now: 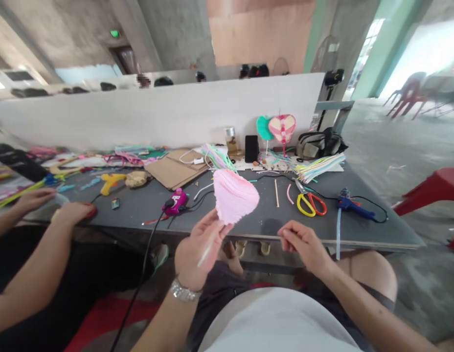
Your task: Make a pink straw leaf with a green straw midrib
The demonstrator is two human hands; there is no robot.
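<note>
My left hand (197,252) is closed around the pale stem of a pink, fan-shaped piece of fuzzy pipe cleaners (236,196). The piece stands up above my fingers, over the table's front edge. Off to the right, my right hand (304,244) is curled in a pinch at the table edge; what its fingertips hold, if anything, is hidden. Beyond that hand lie scissors (310,205) with one yellow and one red handle. A blue glue gun (353,205) rests farther right, a clear glue stick poking over the edge.
A co-worker's hands (71,212) work at the left. A magenta power adapter (174,203) with black cables sits on the grey table (245,230). Behind are cardboard (179,168), a phone (251,148), a jar (231,141), pipe-cleaner bundles (318,168) and a heart-shaped pink piece (283,128).
</note>
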